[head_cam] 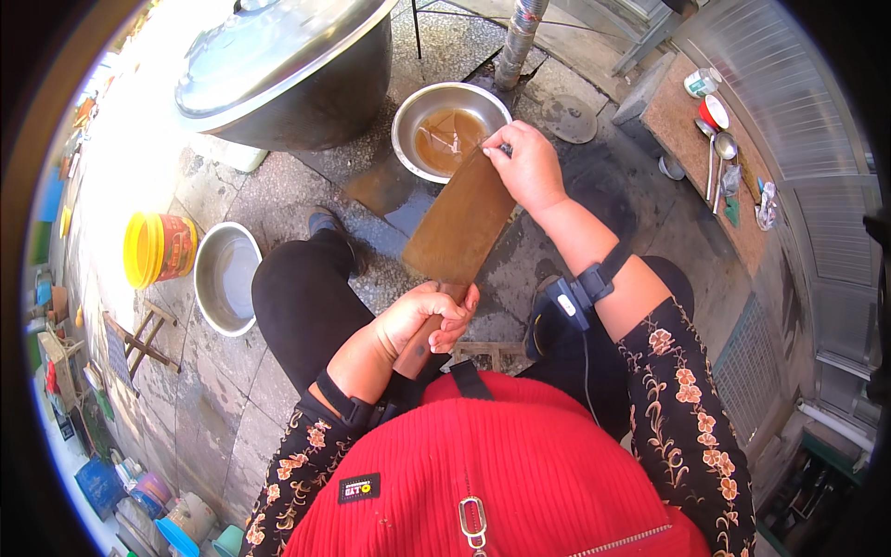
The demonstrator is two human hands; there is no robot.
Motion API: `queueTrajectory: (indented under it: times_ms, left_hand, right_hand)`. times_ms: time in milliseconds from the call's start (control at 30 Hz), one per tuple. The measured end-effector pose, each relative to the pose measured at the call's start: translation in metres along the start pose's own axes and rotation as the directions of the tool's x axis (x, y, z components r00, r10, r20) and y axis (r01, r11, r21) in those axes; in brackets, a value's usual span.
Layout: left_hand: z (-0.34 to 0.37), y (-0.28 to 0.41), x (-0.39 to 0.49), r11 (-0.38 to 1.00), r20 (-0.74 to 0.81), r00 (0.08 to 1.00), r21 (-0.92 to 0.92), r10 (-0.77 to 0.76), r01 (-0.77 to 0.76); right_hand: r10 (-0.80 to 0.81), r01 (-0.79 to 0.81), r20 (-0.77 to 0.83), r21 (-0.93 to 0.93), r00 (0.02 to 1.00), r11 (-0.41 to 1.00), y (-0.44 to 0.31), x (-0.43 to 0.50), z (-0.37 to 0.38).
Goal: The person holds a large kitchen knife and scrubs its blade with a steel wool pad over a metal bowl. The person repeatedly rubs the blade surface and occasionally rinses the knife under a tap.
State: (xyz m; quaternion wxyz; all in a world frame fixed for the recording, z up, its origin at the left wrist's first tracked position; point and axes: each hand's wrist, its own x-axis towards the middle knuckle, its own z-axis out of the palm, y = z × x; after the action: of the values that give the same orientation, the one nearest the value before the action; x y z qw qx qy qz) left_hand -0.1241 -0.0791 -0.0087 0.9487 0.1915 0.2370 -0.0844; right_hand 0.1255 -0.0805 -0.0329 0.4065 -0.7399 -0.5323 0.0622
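Note:
My left hand [435, 317] is wrapped around the wooden handle of a cleaver [463, 223]. The broad blade is brown and looks rusty or wet, and it points up and away from me. At the blade's far end my right hand [525, 163] has its thumb and fingers pinched against the corner. Something small and dark shows under those fingers; I cannot tell what it is. Just beyond the blade's tip, a steel basin [409, 143] of brownish water [445, 136] rests on the wet paving, partly hidden by the blade and right hand.
A large lidded metal pot [306, 104] stands at the upper left. Left of my knee are a second metal basin [230, 278], a yellow bucket [150, 250] and a small folding stool [143, 341]. Ladles [725, 147] and a red cup [713, 111] lie on a slab [686, 125] at right.

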Motion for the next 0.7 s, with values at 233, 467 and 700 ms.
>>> queueTrajectory:
  times_ms: [233, 467, 700]
  left_hand:
    - [-0.005, 0.008, 0.003, 0.996, -0.014, 1.000, -0.080, 0.028, -0.029]
    - [0.000, 0.072, 0.013, 0.991, 0.004, 0.994, -0.072, 0.110, -0.109]
    - [0.019, 0.153, 0.058, 0.964, 0.015, 0.974, -0.146, 0.226, -0.222]
  right_hand:
    - [-0.067, 0.050, 0.146, 0.116, 0.987, 0.992, -0.021, -0.024, 0.000]
    - [0.143, -0.119, -0.046, 0.333, 0.989, 0.935, -0.014, 0.060, -0.074]
    - [-0.151, 0.172, -0.194, 0.100, 0.969, 0.980, -0.060, 0.161, -0.132]
